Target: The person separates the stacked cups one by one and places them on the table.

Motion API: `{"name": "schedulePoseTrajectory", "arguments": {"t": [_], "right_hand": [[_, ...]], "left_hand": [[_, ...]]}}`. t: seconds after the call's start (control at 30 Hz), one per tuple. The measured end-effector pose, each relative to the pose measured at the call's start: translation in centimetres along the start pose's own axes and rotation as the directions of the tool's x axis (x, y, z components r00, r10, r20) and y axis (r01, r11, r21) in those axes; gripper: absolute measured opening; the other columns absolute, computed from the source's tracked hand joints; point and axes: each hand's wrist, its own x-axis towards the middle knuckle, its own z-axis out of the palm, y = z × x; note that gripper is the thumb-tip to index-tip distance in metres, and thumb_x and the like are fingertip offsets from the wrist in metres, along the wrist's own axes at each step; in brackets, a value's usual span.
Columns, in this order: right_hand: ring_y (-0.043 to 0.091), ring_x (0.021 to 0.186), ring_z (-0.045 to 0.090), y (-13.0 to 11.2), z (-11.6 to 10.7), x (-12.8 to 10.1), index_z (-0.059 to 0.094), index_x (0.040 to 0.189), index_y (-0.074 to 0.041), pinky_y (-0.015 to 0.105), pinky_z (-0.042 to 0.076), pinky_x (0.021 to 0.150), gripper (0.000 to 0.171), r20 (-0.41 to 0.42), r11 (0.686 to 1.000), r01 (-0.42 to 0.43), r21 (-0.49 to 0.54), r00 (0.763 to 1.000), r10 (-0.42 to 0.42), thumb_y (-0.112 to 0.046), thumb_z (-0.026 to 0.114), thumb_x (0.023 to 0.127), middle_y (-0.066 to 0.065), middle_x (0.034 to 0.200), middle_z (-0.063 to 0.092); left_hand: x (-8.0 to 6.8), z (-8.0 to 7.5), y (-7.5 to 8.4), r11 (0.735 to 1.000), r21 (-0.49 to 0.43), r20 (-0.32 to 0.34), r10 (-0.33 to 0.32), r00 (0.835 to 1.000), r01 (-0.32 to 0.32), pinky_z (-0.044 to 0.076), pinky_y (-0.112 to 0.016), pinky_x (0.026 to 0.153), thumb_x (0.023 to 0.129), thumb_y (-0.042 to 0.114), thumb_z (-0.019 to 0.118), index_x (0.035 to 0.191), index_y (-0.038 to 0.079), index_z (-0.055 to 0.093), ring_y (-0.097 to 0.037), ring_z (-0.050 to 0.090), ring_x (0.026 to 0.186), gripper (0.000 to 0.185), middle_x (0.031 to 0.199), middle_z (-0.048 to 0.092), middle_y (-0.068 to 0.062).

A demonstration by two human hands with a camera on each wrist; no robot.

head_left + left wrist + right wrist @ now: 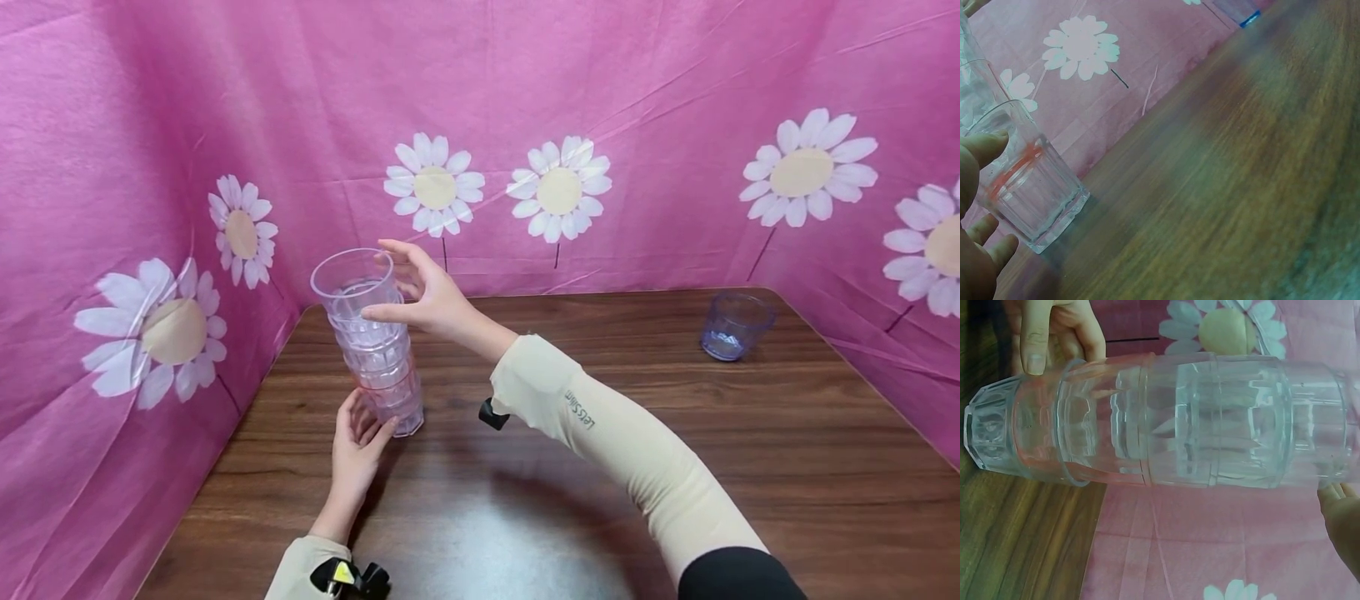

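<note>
A pink cloth (600, 75) printed with white daisies hangs behind and to both sides of a dark wooden table (675, 433), filling the view from about 9 o'clock round to 3 o'clock. On the table, toward 10 o'clock from the person, stands a stack of clear plastic cups (372, 342), nested one inside another and upright, its base on the wood close to the cloth's left fold. The bottom cup shows a reddish band; the right wrist view shows the stack (1160, 422) as several ribbed, see-through cups.

The right hand (427, 296), in a cream sleeve, is at the top of the stack at about 3 o'clock of the rim, fingers spread and only loosely bent; the thumb reaches toward the upper cups, but whether it touches cannot be told. The left hand (358, 442) is at the stack's foot at 7 o'clock, with its fingers against the bottom cup (1032, 187), and the thumb pressed on its wall.

A small bluish cup (733, 325) stands alone at 2 o'clock, well apart from the stack.
</note>
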Motion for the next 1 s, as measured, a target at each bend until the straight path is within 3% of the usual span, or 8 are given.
{"name": "schedulePoseTrajectory", "arguments": {"t": [0.3,0.57,1.0], "right_hand": [[0.017,0.121,0.054,0.12,0.31,0.14,0.041,0.146,-0.003,0.021,0.044,0.102,0.080,-0.017,0.998,-0.018,-0.057,1.000,0.017,-0.001,0.082,0.077,0.013,0.138,0.056],[0.014,0.119,0.056,0.03,0.42,0.14,0.045,0.145,-0.005,0.020,0.045,0.100,0.079,-0.034,0.994,-0.020,-0.103,0.999,0.017,-0.005,0.085,0.076,0.012,0.136,0.058],[0.018,0.116,0.061,-0.32,0.29,0.18,0.047,0.143,-0.004,0.025,0.049,0.097,0.079,-0.075,0.997,-0.002,-0.082,0.997,-0.004,-0.005,0.086,0.074,0.009,0.133,0.061]], "left_hand": [[0.10,-0.03,-0.11,1.000,0.005,0.007,-0.010,1.000,0.010,0.045,-0.016,0.092,0.087,-0.015,0.064,0.147,-0.008,0.029,-0.003,0.049,0.113,0.070,0.146,0.039,-0.027],[0.07,-0.04,0.00,1.000,-0.010,0.001,0.008,1.000,-0.008,0.045,-0.016,0.091,0.085,-0.017,0.064,0.145,-0.009,0.030,-0.002,0.051,0.110,0.069,0.144,0.040,-0.028],[0.09,-0.06,-0.15,1.000,-0.009,0.007,0.012,1.000,-0.012,0.045,-0.016,0.092,0.086,-0.017,0.063,0.146,-0.009,0.029,-0.002,0.051,0.111,0.070,0.145,0.040,-0.027]]}}
